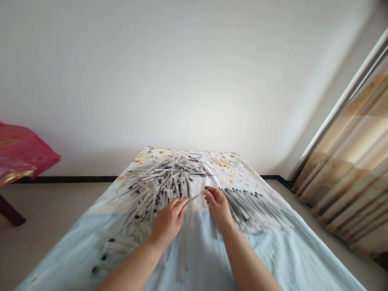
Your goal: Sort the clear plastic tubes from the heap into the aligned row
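Between my two hands stretches a thin grey stick (196,197), slanting up to the right; its exact kind is too blurred to tell. My left hand (170,218) pinches its lower end, thumb and fingers closed. Closed at the fingertips, my right hand (218,205) grips the upper end. Left of and beyond my left hand spreads a tangled heap of thin whitish and dark sticks (172,173), some looking like clear sleeves. Just right of my right hand, similar slim sticks with dark tips (253,208) lie side by side in a row.
A table or bed under a floral and pale blue cloth (203,258) bears everything. More whitish pieces with black ends (104,257) lie near my left forearm. A pink-red plastic bag (26,151) is at left, a patterned curtain (354,178) at right, a white wall (194,81) behind.
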A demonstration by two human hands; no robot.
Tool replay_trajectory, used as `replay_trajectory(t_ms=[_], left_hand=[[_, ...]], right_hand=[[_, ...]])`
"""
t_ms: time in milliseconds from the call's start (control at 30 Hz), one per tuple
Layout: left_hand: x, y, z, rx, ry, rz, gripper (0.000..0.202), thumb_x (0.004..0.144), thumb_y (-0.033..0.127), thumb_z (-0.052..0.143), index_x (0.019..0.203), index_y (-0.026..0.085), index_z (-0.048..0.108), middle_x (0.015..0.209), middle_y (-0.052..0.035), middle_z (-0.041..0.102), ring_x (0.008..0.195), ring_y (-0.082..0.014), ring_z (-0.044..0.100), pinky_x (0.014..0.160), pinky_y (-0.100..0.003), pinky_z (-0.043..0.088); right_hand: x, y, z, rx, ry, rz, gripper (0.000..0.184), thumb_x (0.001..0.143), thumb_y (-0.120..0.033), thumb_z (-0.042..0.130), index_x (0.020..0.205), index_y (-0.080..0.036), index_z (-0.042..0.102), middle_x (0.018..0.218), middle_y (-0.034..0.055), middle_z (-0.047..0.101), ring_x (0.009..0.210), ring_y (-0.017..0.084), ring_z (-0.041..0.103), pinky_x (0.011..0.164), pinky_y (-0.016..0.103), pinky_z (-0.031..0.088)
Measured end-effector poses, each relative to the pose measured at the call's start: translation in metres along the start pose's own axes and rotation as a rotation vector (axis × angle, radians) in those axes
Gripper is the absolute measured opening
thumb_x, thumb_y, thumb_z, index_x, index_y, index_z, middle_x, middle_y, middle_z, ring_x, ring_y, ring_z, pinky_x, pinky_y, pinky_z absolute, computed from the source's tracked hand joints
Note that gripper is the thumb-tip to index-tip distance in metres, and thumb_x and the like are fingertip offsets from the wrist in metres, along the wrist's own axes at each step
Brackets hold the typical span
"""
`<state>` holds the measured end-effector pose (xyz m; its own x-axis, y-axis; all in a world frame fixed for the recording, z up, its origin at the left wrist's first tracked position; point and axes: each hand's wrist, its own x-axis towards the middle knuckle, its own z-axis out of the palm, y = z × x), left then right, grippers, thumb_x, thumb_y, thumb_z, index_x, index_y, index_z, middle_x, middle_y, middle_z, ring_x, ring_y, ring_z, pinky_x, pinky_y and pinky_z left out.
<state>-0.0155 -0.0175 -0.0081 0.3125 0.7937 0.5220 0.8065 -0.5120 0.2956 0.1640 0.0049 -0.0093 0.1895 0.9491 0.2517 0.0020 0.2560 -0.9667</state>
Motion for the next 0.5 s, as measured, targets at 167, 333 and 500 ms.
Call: replay_trajectory(t_ms=[167, 333, 500], left_hand=[[0.0000, 0.0008, -0.0011, 0.002, -0.011, -0.010, 0.033, 0.086, 0.029, 0.032, 0.112, 0.025, 0.052, 0.091, -0.0035, 0.059, 0.079, -0.0142, 0.058, 0.066, -0.024, 0.043], [0.0001, 0.0019, -0.0031, 0.014, -0.023, 0.000, 0.033, 0.086, 0.029, 0.032, 0.112, 0.025, 0.051, 0.089, -0.0033, 0.059, 0.076, -0.0135, 0.058, 0.063, -0.023, 0.042], [-0.0004, 0.0007, -0.0028, -0.001, -0.018, 0.014, 0.032, 0.086, 0.028, 0.033, 0.112, 0.025, 0.052, 0.089, -0.0031, 0.059, 0.075, -0.0135, 0.058, 0.063, -0.024, 0.042]], right_hand=[[0.0000, 0.0014, -0.0007, -0.014, -0.005, 0.001, 0.033, 0.073, -0.041, 0.055, 0.095, -0.017, 0.057, 0.078, 0.0025, 0.058, 0.065, 0.013, 0.049, 0.059, 0.024, 0.039], [-0.0012, 0.0013, 0.0014, -0.021, -0.025, 0.011, 0.035, 0.072, -0.043, 0.055, 0.095, -0.017, 0.058, 0.080, 0.0035, 0.059, 0.066, 0.014, 0.050, 0.059, 0.025, 0.040], [-0.0014, -0.0022, 0.0014, -0.037, -0.098, 0.036, 0.035, 0.070, -0.044, 0.057, 0.092, -0.016, 0.060, 0.074, 0.0034, 0.061, 0.061, 0.013, 0.051, 0.057, 0.025, 0.039]])
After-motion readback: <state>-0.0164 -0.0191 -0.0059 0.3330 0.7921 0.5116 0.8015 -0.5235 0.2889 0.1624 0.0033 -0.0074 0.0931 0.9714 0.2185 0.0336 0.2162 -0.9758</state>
